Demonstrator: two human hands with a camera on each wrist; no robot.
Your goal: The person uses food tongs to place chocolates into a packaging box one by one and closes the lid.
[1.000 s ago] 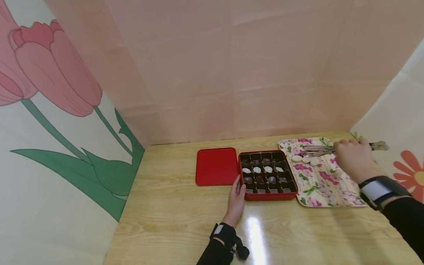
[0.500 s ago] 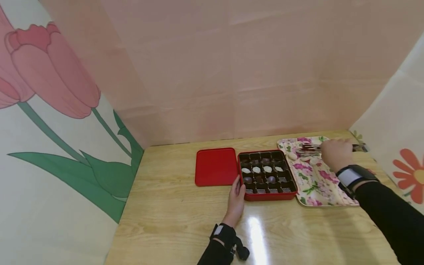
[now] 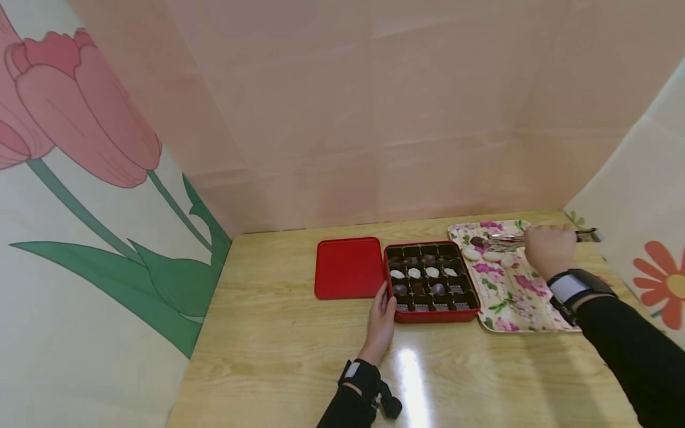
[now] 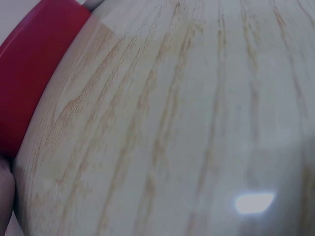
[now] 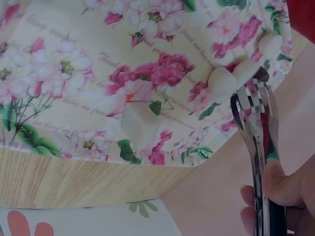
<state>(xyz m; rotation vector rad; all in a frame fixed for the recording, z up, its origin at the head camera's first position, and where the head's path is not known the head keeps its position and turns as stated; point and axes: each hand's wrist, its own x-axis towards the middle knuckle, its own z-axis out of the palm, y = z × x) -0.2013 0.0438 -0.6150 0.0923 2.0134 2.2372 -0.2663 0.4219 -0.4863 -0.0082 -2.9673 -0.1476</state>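
Observation:
My right hand [image 3: 551, 249] grips metal tongs [image 3: 505, 240] low over the back of the floral tray [image 3: 527, 300]. In the right wrist view, the tongs' tines [image 5: 252, 98] reach a dark chocolate [image 5: 261, 74], which is partly covered by white pieces. Three rounded white pieces, one of them a white oval [image 5: 222, 82], lie beside the tips in a row. My left hand [image 3: 381, 327] rests against the left front corner of a red box [image 3: 436, 317], fingers along its side wall. Brown dividers [image 3: 432, 279] inside the box hold rows of dark, white and purplish chocolates; the front row holds none.
A red lid [image 3: 349, 268] lies flat to the left of the box. The tray stands close against the box's right side and carries a white block [image 5: 138, 122], hidden behind my hand in the head view. Cloth walls [image 3: 305, 119] rise behind the table [image 3: 257, 333].
My right hand has moved left over the tray with the tongs, then slightly back right. The dark chocolate now shows at the tips, and the white pieces have shifted a little left. My left hand stays put.

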